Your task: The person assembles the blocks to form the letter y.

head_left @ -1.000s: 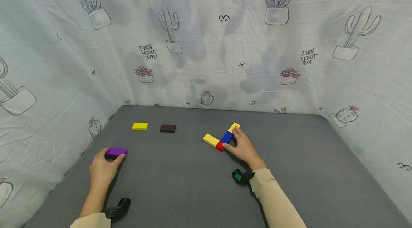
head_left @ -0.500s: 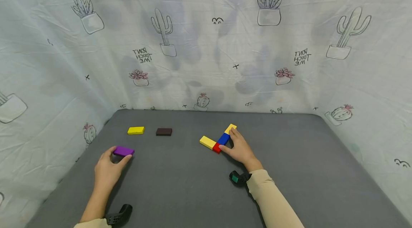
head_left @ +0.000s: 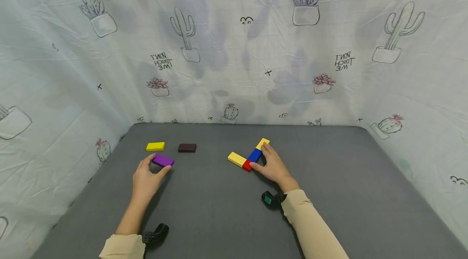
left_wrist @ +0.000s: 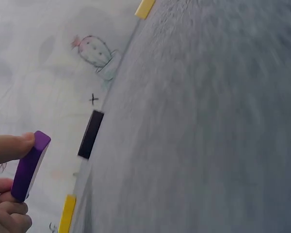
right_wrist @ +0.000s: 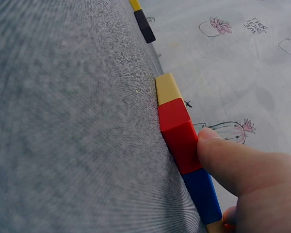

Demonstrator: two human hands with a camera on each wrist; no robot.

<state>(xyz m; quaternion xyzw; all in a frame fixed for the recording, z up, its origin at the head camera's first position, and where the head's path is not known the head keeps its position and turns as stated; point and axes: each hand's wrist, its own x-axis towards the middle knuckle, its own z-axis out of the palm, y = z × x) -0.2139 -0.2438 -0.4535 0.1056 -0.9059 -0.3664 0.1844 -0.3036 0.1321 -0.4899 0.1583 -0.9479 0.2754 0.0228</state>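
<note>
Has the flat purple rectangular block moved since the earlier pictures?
Yes. The flat purple rectangular block, held by the left hand, moved right and farther away, towards the lone yellow block and the dark brown block.

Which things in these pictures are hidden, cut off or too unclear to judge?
- Purple block: the head view does not settle whether it is lifted or on the mat; in the left wrist view the left hand covers its lower end.
- Far yellow block: in the right wrist view the right hand and the bottom edge cut it off.
- Blue block: its end is hidden behind the thumb there.
- Left wrist view: the mat is blurred.
</note>
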